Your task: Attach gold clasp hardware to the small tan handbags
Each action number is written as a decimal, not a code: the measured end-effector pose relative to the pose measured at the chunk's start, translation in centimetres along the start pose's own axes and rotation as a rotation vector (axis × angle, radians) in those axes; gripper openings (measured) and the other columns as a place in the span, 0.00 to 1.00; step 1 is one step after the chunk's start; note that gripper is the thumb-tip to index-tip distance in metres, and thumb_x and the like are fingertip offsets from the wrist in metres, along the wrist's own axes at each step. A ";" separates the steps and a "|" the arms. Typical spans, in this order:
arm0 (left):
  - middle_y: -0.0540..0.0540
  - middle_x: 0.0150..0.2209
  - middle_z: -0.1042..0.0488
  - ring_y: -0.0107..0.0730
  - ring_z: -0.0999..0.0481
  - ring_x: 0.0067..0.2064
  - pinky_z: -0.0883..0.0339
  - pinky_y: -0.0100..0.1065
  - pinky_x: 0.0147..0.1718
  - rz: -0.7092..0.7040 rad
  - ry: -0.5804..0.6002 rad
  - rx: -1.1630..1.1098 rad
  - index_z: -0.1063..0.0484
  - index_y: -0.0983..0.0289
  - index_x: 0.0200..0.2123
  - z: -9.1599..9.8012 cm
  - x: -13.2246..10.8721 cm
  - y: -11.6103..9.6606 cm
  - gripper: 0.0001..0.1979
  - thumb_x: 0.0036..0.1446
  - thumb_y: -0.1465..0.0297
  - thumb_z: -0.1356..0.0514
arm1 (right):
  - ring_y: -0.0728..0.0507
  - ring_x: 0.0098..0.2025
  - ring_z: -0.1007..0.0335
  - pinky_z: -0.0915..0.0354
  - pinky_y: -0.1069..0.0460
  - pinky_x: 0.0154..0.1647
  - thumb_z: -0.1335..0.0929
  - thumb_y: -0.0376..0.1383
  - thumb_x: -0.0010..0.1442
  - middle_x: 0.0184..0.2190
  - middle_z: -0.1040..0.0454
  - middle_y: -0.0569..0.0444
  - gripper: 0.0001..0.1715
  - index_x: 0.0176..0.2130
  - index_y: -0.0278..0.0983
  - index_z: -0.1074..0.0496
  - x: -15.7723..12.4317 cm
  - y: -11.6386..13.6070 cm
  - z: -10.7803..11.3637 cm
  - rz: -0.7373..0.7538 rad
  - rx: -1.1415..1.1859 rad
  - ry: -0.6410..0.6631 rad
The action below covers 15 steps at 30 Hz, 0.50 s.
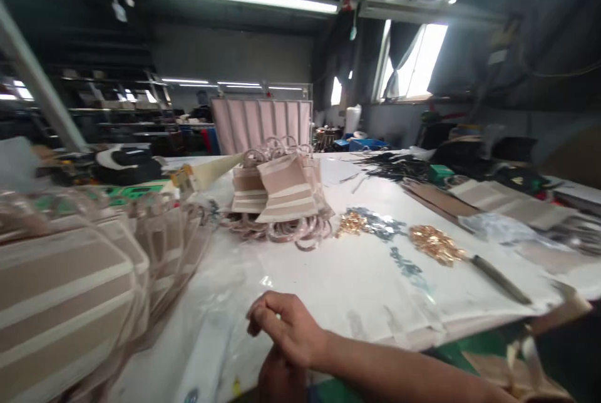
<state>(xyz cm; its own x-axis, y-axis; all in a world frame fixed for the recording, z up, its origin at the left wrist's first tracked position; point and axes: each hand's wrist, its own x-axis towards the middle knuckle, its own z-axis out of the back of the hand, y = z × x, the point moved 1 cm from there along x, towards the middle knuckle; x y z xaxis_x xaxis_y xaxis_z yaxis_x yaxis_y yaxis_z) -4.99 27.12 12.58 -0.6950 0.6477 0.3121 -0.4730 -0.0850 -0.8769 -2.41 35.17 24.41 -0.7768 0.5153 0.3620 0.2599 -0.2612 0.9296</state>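
Observation:
Above the near edge of the white table, my right hand [293, 328] has its fingers curled together in a pinch. Anything held between them is too small or hidden to make out. My left hand [282, 381] is just below it, dark and mostly covered by the right hand, its fingers not visible. Beyond the hands lies a pile of beige striped bag pieces [286, 187] with clear looped handles. To the left stand several striped bags [66, 290] with clear tubing edges. Small gold metal pieces [436, 244] and silver pieces [382, 223] lie in heaps ahead on the right.
A dark, long-handled tool [500, 279] rests near the table's right edge. Black strips [394, 165] and a clear plastic bag [493, 228] lie farther right. A hanging bag [516, 365] sits low at the right. Behind the table stands a pink panelled screen [263, 124].

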 end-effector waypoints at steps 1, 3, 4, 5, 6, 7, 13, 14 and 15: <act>0.55 0.29 0.21 0.43 0.21 0.32 0.29 0.38 0.32 0.019 -0.011 -0.010 0.22 0.59 0.32 -0.3 0.5 0.1 0.29 0.64 0.42 0.47 | 0.42 0.37 0.24 0.30 0.50 0.41 0.35 0.58 0.74 0.34 0.21 0.49 0.30 0.38 0.35 0.24 -2.4 -0.2 2.7 -0.065 0.004 -0.057; 0.51 0.27 0.23 0.39 0.24 0.30 0.31 0.34 0.31 0.094 0.015 -0.070 0.22 0.59 0.34 -0.9 1.3 -0.2 0.27 0.62 0.42 0.44 | 0.43 0.33 0.27 0.33 0.51 0.37 0.34 0.62 0.71 0.30 0.23 0.50 0.33 0.35 0.35 0.27 -6.4 -1.3 7.7 -0.183 0.001 -0.190; 0.50 0.25 0.25 0.37 0.26 0.29 0.32 0.32 0.31 0.109 0.023 -0.088 0.22 0.59 0.34 -1.2 1.6 -0.7 0.26 0.61 0.42 0.42 | 0.43 0.32 0.28 0.35 0.51 0.36 0.33 0.63 0.69 0.29 0.23 0.50 0.34 0.33 0.35 0.28 -8.0 -2.0 9.9 -0.226 -0.013 -0.250; 0.49 0.24 0.27 0.36 0.28 0.29 0.33 0.31 0.31 0.103 0.032 -0.104 0.23 0.60 0.34 -1.6 1.9 -1.3 0.26 0.60 0.42 0.40 | 0.43 0.31 0.29 0.37 0.51 0.35 0.32 0.64 0.68 0.28 0.24 0.50 0.35 0.32 0.36 0.29 -9.2 -2.7 11.6 -0.259 -0.035 -0.296; 0.49 0.23 0.28 0.35 0.29 0.28 0.34 0.31 0.31 0.085 0.047 -0.127 0.23 0.60 0.33 -2.0 2.1 -2.1 0.26 0.60 0.42 0.39 | 0.44 0.30 0.31 0.38 0.51 0.34 0.31 0.65 0.66 0.27 0.25 0.51 0.36 0.31 0.36 0.29 -10.2 -3.4 13.0 -0.287 -0.055 -0.323; 0.48 0.23 0.29 0.34 0.30 0.28 0.35 0.30 0.30 0.068 0.066 -0.150 0.24 0.60 0.32 -2.6 2.3 -2.9 0.26 0.60 0.42 0.39 | 0.44 0.29 0.32 0.40 0.51 0.33 0.30 0.65 0.65 0.26 0.25 0.51 0.36 0.30 0.36 0.30 -11.0 -4.0 14.1 -0.311 -0.067 -0.334; 0.50 0.23 0.30 0.33 0.31 0.27 0.36 0.29 0.28 0.081 0.198 -0.164 0.27 0.61 0.27 -5.7 3.9 -5.0 0.30 0.59 0.39 0.40 | 0.45 0.29 0.38 0.44 0.51 0.31 0.32 0.69 0.64 0.25 0.30 0.54 0.39 0.29 0.37 0.33 -13.1 -5.1 15.4 -0.333 -0.061 -0.260; 0.49 0.23 0.31 0.34 0.31 0.27 0.36 0.29 0.27 0.090 0.218 -0.147 0.27 0.61 0.27 -6.0 4.0 -4.9 0.30 0.59 0.38 0.40 | 0.45 0.29 0.39 0.45 0.51 0.31 0.32 0.69 0.64 0.25 0.32 0.55 0.39 0.28 0.37 0.33 -13.2 -5.2 15.2 -0.325 -0.081 -0.262; 0.49 0.23 0.31 0.33 0.32 0.27 0.36 0.29 0.27 0.095 0.226 -0.131 0.27 0.61 0.27 -6.2 4.0 -4.8 0.31 0.59 0.38 0.40 | 0.45 0.29 0.41 0.45 0.51 0.31 0.32 0.68 0.64 0.25 0.34 0.55 0.39 0.28 0.37 0.34 -13.3 -5.3 15.2 -0.318 -0.104 -0.266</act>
<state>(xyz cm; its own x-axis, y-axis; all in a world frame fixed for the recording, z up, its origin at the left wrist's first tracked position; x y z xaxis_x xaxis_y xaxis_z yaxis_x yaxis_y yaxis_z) -2.14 34.85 15.72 -0.5878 0.7951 0.1495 -0.3271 -0.0645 -0.9428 15.25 42.07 15.75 -0.6303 0.7726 0.0765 -0.0380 -0.1291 0.9909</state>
